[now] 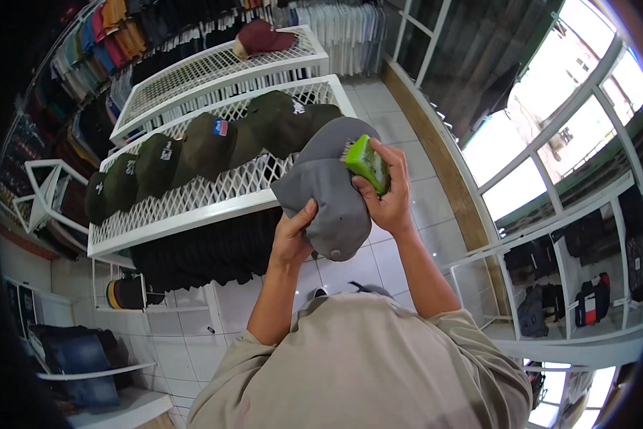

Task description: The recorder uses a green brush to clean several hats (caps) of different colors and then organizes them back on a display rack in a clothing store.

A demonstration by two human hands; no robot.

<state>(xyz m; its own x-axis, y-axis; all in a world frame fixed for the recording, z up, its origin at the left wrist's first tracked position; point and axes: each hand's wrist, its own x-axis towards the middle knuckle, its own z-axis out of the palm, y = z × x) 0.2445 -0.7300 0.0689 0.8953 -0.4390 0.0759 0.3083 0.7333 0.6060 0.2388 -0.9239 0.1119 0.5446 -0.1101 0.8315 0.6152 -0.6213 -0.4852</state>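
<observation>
A grey baseball cap (327, 187) is held up in front of my chest, its curved brim pointing away from me. My left hand (294, 233) grips the cap's left side, thumb on the outside and the other fingers hidden behind it. In my right hand (391, 198) is a green scrub brush (368, 163). Its pale bristles face the cap, close to where brim and crown meet on the right; whether they touch the fabric I cannot tell.
Several dark green caps (209, 142) line a white mesh rack (182, 214) ahead. Behind it, a maroon cap (262, 38) sits on another mesh rack (193, 75). Hanging shirts (348, 37) fill the back. Windows (547, 128) and white cubbies with bags (592, 300) are at right.
</observation>
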